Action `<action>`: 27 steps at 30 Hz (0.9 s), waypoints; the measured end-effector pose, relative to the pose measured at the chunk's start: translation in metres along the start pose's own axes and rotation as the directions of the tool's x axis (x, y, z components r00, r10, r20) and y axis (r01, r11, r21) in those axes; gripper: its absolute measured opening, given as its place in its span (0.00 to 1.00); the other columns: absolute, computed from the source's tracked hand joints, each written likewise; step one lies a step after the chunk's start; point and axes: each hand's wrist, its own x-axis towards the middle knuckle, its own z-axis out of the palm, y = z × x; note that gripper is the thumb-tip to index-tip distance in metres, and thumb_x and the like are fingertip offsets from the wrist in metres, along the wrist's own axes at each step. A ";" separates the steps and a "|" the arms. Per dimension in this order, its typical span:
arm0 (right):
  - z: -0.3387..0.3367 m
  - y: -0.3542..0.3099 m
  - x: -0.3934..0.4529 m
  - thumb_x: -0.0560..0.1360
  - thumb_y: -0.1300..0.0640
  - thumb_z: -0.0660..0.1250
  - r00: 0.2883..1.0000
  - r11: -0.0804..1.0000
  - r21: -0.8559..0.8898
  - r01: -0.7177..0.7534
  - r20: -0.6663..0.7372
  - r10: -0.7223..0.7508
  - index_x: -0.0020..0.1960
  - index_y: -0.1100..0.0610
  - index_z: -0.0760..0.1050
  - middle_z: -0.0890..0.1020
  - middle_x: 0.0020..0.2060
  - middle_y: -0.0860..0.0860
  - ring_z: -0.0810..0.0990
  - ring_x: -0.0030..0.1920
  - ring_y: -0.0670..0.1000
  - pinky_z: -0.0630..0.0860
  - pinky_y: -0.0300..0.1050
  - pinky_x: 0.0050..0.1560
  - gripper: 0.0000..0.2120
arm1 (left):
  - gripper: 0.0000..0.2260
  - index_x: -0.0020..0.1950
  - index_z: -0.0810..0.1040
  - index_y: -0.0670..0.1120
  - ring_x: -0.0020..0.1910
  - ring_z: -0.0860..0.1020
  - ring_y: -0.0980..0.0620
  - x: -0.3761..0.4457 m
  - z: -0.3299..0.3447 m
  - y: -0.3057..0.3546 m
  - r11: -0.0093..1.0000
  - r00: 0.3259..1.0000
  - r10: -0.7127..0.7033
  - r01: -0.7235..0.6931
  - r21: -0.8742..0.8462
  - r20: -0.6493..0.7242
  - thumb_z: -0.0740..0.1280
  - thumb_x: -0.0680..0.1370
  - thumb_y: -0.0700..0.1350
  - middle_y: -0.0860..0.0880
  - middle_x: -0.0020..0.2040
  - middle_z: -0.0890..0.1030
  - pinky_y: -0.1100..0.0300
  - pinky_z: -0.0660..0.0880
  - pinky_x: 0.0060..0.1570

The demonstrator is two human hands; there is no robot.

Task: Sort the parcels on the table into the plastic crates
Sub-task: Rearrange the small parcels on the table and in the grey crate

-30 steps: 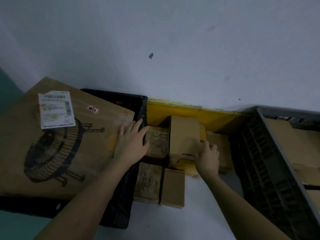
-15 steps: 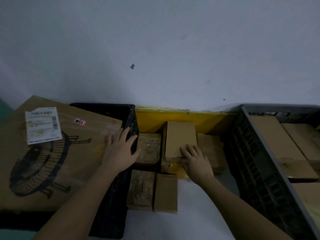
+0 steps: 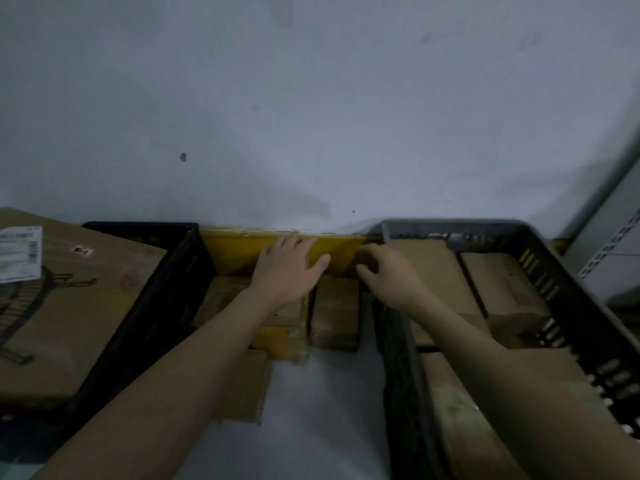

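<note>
Several small cardboard parcels lie bunched on the white table (image 3: 322, 410) between two crates. My left hand (image 3: 287, 268) rests flat with spread fingers on the middle parcel (image 3: 289, 315). Beside it lies another parcel (image 3: 334, 306), and a taped one (image 3: 221, 296) sits to the left. My right hand (image 3: 388, 275) hovers with curled fingers at the left wall of the grey crate (image 3: 450, 223); whether it grips anything is unclear. The grey crate holds cardboard boxes (image 3: 502, 282). The black crate (image 3: 138, 226) on the left carries a large box with a fan drawing (image 3: 86, 306).
A yellow strip (image 3: 235, 251) runs along the base of the pale wall behind the parcels. One more parcel (image 3: 246, 386) lies nearer me, partly under my left forearm. A grey metal shelf upright (image 3: 616, 251) stands at the far right.
My left hand left the large fan box and came right onto the middle parcel. My right hand moved from that parcel toward the grey crate's left wall. The view shifted right.
</note>
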 end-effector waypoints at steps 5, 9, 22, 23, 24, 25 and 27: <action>-0.075 0.055 -0.024 0.81 0.53 0.63 0.996 0.999 -0.002 -0.035 -0.081 0.034 0.70 0.54 0.71 0.76 0.65 0.53 0.75 0.64 0.53 0.71 0.45 0.59 0.18 | 0.27 0.79 0.59 0.55 0.77 0.58 0.48 -0.007 0.005 0.075 0.998 0.998 0.064 -0.064 -0.015 -0.005 0.49 0.82 0.65 0.50 0.78 0.63 0.44 0.57 0.75; -0.098 0.096 -0.039 0.82 0.50 0.63 0.988 0.992 0.035 -0.122 -0.087 0.125 0.71 0.53 0.70 0.76 0.66 0.52 0.75 0.63 0.52 0.71 0.43 0.55 0.19 | 0.27 0.79 0.60 0.53 0.77 0.58 0.47 -0.011 0.021 0.116 0.996 0.999 0.038 -0.038 -0.076 -0.001 0.50 0.82 0.64 0.49 0.78 0.62 0.43 0.58 0.74; -0.075 0.155 -0.068 0.82 0.53 0.63 0.923 0.901 0.211 -0.379 0.010 0.386 0.71 0.61 0.70 0.78 0.59 0.55 0.76 0.52 0.52 0.71 0.44 0.49 0.21 | 0.21 0.75 0.67 0.49 0.68 0.66 0.49 -0.040 0.093 0.203 0.973 0.985 0.171 -0.172 -0.152 -0.024 0.57 0.83 0.53 0.50 0.68 0.71 0.54 0.68 0.65; -0.070 0.159 -0.070 0.81 0.54 0.62 0.909 0.880 0.240 -0.410 0.036 0.414 0.70 0.62 0.71 0.78 0.58 0.56 0.75 0.49 0.50 0.70 0.43 0.46 0.20 | 0.20 0.74 0.69 0.50 0.66 0.67 0.50 -0.044 0.096 0.207 0.969 0.980 0.198 -0.200 -0.146 -0.022 0.58 0.83 0.52 0.50 0.66 0.72 0.54 0.69 0.62; -0.064 0.162 -0.070 0.81 0.54 0.62 0.898 0.862 0.258 -0.435 0.062 0.435 0.67 0.62 0.72 0.78 0.56 0.56 0.74 0.46 0.50 0.70 0.43 0.44 0.18 | 0.19 0.73 0.70 0.51 0.64 0.68 0.51 -0.047 0.100 0.209 0.965 0.974 0.224 -0.224 -0.139 -0.018 0.58 0.83 0.52 0.51 0.64 0.73 0.54 0.70 0.61; -0.058 0.165 -0.070 0.81 0.54 0.62 0.889 0.850 0.263 -0.457 0.088 0.450 0.63 0.62 0.74 0.79 0.53 0.56 0.75 0.44 0.50 0.72 0.44 0.42 0.15 | 0.18 0.73 0.70 0.51 0.64 0.68 0.51 -0.049 0.104 0.209 0.961 0.970 0.242 -0.242 -0.132 -0.015 0.58 0.83 0.52 0.52 0.64 0.74 0.55 0.70 0.60; -0.049 0.170 -0.068 0.82 0.52 0.60 0.872 0.836 0.249 -0.490 0.132 0.471 0.56 0.60 0.74 0.79 0.49 0.56 0.77 0.44 0.53 0.75 0.47 0.43 0.12 | 0.18 0.72 0.71 0.52 0.63 0.68 0.52 -0.053 0.108 0.208 0.959 0.967 0.255 -0.257 -0.121 -0.029 0.59 0.82 0.51 0.53 0.63 0.74 0.56 0.70 0.60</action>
